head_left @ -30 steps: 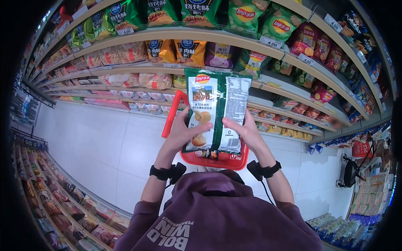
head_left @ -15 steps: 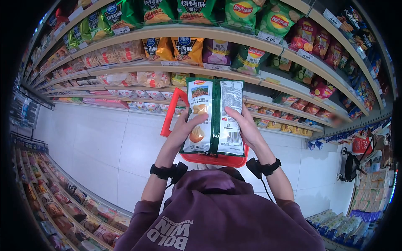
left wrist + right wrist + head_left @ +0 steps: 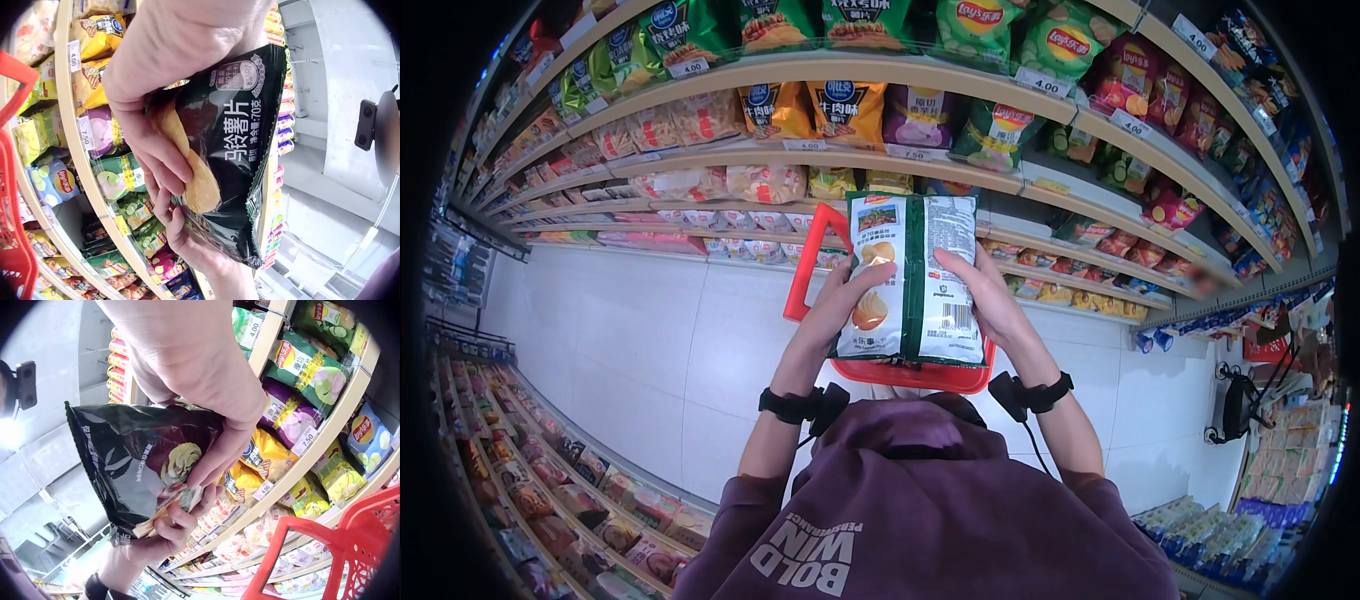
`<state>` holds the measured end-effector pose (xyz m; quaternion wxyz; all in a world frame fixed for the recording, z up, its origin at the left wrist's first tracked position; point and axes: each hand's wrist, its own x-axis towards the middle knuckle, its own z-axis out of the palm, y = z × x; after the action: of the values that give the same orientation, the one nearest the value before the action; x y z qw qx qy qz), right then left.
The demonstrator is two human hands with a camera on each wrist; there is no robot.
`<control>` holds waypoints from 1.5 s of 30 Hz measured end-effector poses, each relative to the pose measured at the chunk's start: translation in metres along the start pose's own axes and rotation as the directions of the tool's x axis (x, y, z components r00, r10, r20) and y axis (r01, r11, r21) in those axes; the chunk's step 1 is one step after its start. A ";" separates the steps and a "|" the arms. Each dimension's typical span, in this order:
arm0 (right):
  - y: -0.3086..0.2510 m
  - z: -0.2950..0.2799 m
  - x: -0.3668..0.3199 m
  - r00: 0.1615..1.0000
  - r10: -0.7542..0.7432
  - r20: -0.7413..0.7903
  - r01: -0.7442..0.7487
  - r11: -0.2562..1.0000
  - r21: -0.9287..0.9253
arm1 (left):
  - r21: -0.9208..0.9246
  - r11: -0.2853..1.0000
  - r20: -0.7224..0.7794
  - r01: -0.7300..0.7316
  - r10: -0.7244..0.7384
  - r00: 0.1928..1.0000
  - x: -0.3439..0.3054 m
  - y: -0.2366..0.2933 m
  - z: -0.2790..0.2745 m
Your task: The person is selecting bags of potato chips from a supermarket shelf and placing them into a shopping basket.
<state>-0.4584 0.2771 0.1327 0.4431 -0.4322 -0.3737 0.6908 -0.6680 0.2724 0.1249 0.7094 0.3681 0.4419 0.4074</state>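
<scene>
Gripping a chip bag (image 3: 913, 290) by its 2 side edges, held in front of the shelf (image 3: 850, 152) and apart from its edge, above a red basket (image 3: 920, 376). Clasped at the left side by the left hand (image 3: 843, 298), at the right side by the right hand (image 3: 984, 295). Laying 2 thumbs on the white back, angled inward toward the dark green centre seam, with a gap between their tips. Bending the other fingers (image 3: 164, 159) round onto the dark front, as seen from the left wrist; curled likewise in the right wrist view, pressed to the film and not spread. Turned back side up, with a barcode near the lower right corner. Hiding most of the basket from above, except its near rim and a raised red handle (image 3: 805, 265) at the left. Along that shelf edge, from left to right: 2 orange bags (image 3: 847, 112) by a 4.00 label, a purple bag (image 3: 917, 115) over a 7.50 label, then a dark green bag (image 3: 997, 137).
</scene>
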 end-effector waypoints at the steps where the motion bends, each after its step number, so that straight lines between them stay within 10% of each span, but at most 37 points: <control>1: 0.000 0.000 -0.001 1.000 0.003 -0.004 -0.003 1.000 -0.003 | -0.007 1.000 0.006 0.005 -0.005 1.000 0.000 0.000 0.000; 18: -0.001 -0.002 -0.003 0.998 -0.064 0.003 0.064 0.995 -0.079 | -0.123 0.990 0.015 -0.072 0.074 0.997 -0.008 0.001 0.009; 26: -0.003 -0.007 -0.009 0.981 -0.170 0.092 0.184 0.968 -0.169 | 0.121 0.971 0.035 -0.205 0.202 0.979 -0.005 -0.008 -0.006; 32: 0.007 -0.005 -0.012 0.892 -0.447 0.068 0.374 0.644 -0.667 | 0.477 0.762 -0.147 -0.439 0.561 0.814 0.009 -0.020 0.000; 36: 0.012 0.016 -0.030 0.948 -0.272 0.167 0.313 0.697 -0.645 | 0.582 0.707 -0.169 -0.400 0.587 0.792 0.001 -0.017 0.022; 39: 0.024 0.019 -0.026 0.925 -0.372 0.072 0.371 0.854 -0.365 | 0.748 0.283 0.122 -0.601 0.830 0.544 0.001 -0.023 0.028; 42: 0.031 0.005 -0.013 0.937 -0.340 -0.082 0.340 0.940 -0.022 | 0.648 0.404 0.190 -0.645 0.735 0.651 -0.011 -0.017 0.043; 45: 0.029 -0.005 -0.014 0.955 -0.246 -0.168 0.256 0.966 0.039 | 0.667 0.202 0.371 -0.717 0.745 0.555 -0.008 -0.021 0.046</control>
<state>-0.4592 0.2554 0.1085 0.5689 -0.4223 -0.3675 0.6024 -0.6219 0.2496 0.1247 0.1958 0.7852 0.3516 0.4706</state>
